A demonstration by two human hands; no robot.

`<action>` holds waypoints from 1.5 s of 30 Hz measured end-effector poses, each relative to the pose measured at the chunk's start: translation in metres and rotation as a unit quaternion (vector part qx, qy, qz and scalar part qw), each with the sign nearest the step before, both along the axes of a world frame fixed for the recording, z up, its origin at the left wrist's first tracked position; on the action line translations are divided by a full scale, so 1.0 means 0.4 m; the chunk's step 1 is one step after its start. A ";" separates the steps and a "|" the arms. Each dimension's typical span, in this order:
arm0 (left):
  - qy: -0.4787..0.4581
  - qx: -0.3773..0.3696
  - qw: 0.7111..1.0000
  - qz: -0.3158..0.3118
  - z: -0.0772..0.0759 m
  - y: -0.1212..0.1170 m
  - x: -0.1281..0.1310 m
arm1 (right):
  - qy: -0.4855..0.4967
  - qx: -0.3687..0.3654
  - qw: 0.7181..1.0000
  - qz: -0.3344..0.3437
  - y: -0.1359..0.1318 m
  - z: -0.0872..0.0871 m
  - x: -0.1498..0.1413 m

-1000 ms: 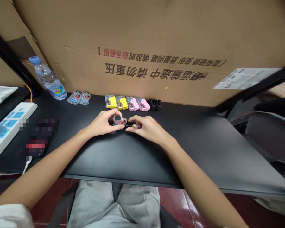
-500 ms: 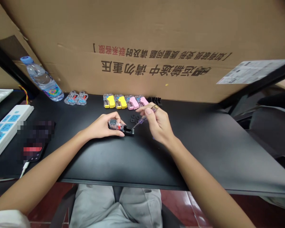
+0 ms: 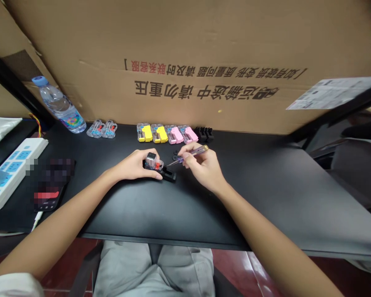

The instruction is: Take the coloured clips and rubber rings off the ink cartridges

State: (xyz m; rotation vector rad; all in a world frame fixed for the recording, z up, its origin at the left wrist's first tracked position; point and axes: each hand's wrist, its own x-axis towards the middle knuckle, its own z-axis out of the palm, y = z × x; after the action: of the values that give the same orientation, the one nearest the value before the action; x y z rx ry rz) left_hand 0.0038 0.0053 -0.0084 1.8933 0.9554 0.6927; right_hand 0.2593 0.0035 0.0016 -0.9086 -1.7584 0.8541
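My left hand [image 3: 132, 166] grips a clear plastic casing [image 3: 151, 161] with a dark square top and a red part, resting it on a black block [image 3: 170, 176] on the desk. My right hand [image 3: 204, 168] pinches a small screwdriver [image 3: 191, 153] with a translucent purple handle and a yellow end. The thin tip of this screwdriver points left, close to the casing; I cannot tell whether they touch. Several black rubber washers [image 3: 176, 155] lie just behind the tip, partly hidden by my right fingers.
A row of clear casings with yellow [image 3: 144, 133] and pink [image 3: 176, 135] parts and black pieces [image 3: 205, 134] lines the back of the black desk [image 3: 235, 198]. A water bottle [image 3: 61, 106], power strip [image 3: 15, 169] and blurred phone [image 3: 51, 185] stand left; a cardboard sheet [image 3: 185, 62] rises behind.
My right hand has moved down and left, bringing the screwdriver from a steep tilt to nearly level beside the casing. The casing now stands more upright in my left hand.
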 end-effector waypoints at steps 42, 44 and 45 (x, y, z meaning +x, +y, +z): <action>0.008 0.096 0.994 0.051 -0.012 0.000 0.008 | -0.034 0.009 0.999 0.003 -0.012 -0.010 -0.008; 0.006 0.100 0.993 0.058 -0.014 0.001 0.008 | -0.020 -0.010 1.000 -0.012 -0.011 -0.016 -0.010; 0.004 0.101 0.993 0.060 -0.015 0.001 0.008 | -0.012 -0.019 1.000 -0.016 -0.011 -0.018 -0.012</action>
State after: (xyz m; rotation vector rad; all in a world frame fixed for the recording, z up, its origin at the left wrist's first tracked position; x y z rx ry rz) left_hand 0.0069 0.0059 -0.0144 2.0276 1.0449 0.8825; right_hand 0.2546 -0.0010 -0.0056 -0.9720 -1.7483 0.8614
